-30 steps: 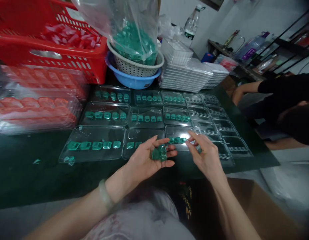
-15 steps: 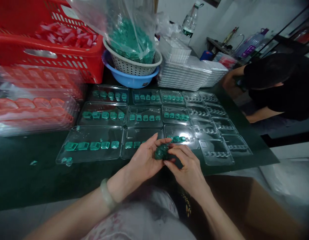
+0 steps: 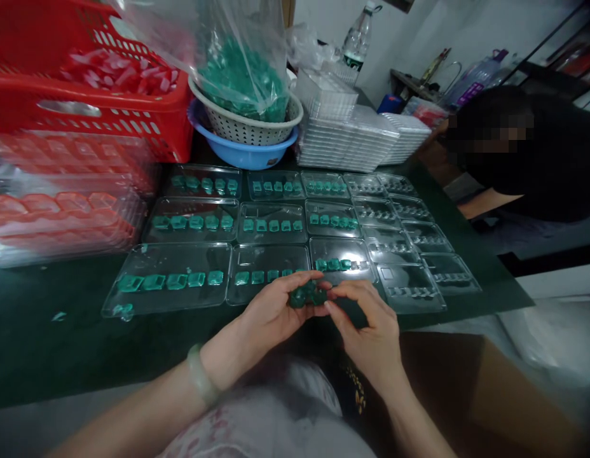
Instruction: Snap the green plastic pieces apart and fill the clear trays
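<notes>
My left hand point(image 3: 271, 308) cups a small pile of green plastic pieces point(image 3: 303, 294) near the table's front edge. My right hand point(image 3: 364, 315) meets it, with its fingertips pinched on the pieces in that pile. Just beyond the hands lie clear plastic trays point(image 3: 269, 267) in rows on the dark green table point(image 3: 47, 343). Most trays on the left and middle hold a row of green pieces point(image 3: 168, 280); the trays on the right point(image 3: 409, 289) hold none.
A red basket point(image 3: 85, 102) of red pieces stands back left above stacked trays of red pieces point(image 3: 61, 210). A bag of green pieces point(image 3: 238, 70) sits in a white colander over a blue bowl point(image 3: 242, 152). Stacked clear trays point(image 3: 352, 137) are behind. A person in black point(image 3: 524, 159) leans in at right.
My right hand came back from the tray at centre right to my left palm and now pinches the green pieces there. The person at right leaned further in.
</notes>
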Tool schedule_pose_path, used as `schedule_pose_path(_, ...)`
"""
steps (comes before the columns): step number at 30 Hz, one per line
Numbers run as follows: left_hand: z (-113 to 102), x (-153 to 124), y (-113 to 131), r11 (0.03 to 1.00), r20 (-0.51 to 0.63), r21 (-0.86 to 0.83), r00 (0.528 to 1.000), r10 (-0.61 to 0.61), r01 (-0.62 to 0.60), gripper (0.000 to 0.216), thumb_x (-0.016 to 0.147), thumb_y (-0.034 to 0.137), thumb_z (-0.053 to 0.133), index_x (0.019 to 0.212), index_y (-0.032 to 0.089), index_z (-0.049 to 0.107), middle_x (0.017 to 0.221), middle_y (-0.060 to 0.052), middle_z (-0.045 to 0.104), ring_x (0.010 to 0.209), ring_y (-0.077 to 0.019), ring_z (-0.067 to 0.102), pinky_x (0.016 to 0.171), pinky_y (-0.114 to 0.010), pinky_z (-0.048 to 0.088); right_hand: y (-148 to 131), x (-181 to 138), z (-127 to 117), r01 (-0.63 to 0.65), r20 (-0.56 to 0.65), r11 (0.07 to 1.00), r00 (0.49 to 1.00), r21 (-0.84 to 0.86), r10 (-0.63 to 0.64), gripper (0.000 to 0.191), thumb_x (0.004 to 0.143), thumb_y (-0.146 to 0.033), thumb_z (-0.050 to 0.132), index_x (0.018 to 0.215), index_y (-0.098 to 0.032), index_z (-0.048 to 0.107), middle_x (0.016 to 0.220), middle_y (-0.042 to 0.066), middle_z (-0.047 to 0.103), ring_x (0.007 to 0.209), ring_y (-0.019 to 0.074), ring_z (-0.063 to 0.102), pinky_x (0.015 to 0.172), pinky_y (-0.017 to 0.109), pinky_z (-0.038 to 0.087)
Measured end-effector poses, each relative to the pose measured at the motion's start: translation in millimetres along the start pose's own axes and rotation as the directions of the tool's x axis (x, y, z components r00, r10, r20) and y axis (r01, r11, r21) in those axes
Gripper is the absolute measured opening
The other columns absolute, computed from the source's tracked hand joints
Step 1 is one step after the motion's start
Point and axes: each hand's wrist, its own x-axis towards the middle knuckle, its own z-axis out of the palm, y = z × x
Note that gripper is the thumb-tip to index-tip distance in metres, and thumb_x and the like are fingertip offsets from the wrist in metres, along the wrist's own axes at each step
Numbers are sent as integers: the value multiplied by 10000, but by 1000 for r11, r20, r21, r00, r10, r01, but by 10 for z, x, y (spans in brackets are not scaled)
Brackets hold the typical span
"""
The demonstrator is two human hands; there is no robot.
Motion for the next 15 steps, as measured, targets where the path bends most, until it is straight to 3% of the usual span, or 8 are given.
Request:
schedule_pose_path(6,91,58,-3,988,-95,-112,989,-116,105,133,752,93,551,850,102,640,827,-69,636,726,-130,590,661,-223,476,-4,-88,116,48,-20,956,998,-290,-56,162,787,-219,570,943,-237,611,934,45,622,869,212,534,742,379,372)
schedule_pose_path(11,145,85,-19,986,-75,-110,988,-138,129,123,762,72,514,799,96,629,783,-71,635,683,-134,605,633,-235,497,-4,-159,148,-6,-117,972,993,-235,-22,292,794,-210,562,1084,-241,557,914,44,634,854,208,552,755,369,397)
schedule_pose_path(15,112,72,-16,992,-72,-59,990,-120,116,139,780,107,502,877,86,599,855,-133,637,788,-245,640,698,-371,520,159,-90,-56,-152,-225,977,967,-152,116,209,775,-245,593,982,-222,571,842,22,634,696,156,565,667,295,450)
